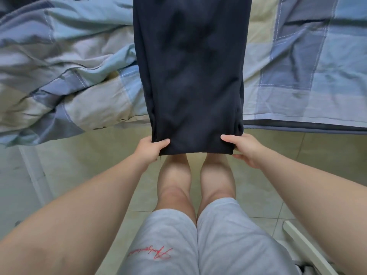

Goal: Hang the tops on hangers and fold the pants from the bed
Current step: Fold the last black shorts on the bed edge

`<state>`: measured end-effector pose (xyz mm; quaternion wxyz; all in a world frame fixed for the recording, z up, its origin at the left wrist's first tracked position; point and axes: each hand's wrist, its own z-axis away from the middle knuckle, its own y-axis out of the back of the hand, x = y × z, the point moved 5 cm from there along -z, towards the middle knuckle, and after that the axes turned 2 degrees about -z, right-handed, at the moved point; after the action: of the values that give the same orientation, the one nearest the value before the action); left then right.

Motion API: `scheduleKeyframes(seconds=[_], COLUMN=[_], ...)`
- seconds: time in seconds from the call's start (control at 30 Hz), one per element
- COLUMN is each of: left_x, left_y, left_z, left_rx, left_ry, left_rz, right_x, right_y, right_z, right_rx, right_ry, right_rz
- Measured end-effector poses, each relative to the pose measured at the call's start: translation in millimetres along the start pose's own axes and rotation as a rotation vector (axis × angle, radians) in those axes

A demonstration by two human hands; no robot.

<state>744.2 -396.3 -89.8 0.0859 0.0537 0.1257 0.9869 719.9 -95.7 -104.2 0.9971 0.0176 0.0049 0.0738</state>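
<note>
Now we hold the pants (pixel 190 76) by their near end, one corner in each grip. Our left grip (pixel 152 147) pinches the left corner, thumb on top of the cloth and fingers curled beneath it; our right grip (pixel 243 149) pinches the right corner the same way. The pants are dark navy and lie as one long band running away from us across the bed (pixel 297 126), the far end out of view at the top. The near end reaches past the bed's edge, over the tiled floor (pixel 99 165) and above our bare shins. A checked sheet (pixel 297 66) in blue, grey and beige covers the bed, and a duvet (pixel 59 76) of the same pattern lies rumpled just left of the pants. We wear pale grey shorts (pixel 178 245) with red script on the left leg.
</note>
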Motion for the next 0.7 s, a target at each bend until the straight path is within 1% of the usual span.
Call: scheduleKeyframes(seconds=[0.2,0.4,0.53,0.63,0.7], left_x=[16,63,103,140,168], left_y=[7,30,47,55,63], left_z=[58,122,153,167,171], left_rx=[-0.056,-0.056,-0.040,-0.109,-0.120], left_ry=[0.082,0.096,0.143,0.150,0.134], left_rz=[-0.007,0.012,0.152,0.266,0.347], right_x=[-26,-77,-115,-146,-168], right_y=[6,26,36,42,45], right_z=[58,126,165,185,195], right_rx=[0.052,0.110,0.149,0.143,0.139], right_ry=[0.035,0.098,0.145,0.160,0.171], right_rz=[-0.040,-0.016,-0.073,-0.196,-0.266])
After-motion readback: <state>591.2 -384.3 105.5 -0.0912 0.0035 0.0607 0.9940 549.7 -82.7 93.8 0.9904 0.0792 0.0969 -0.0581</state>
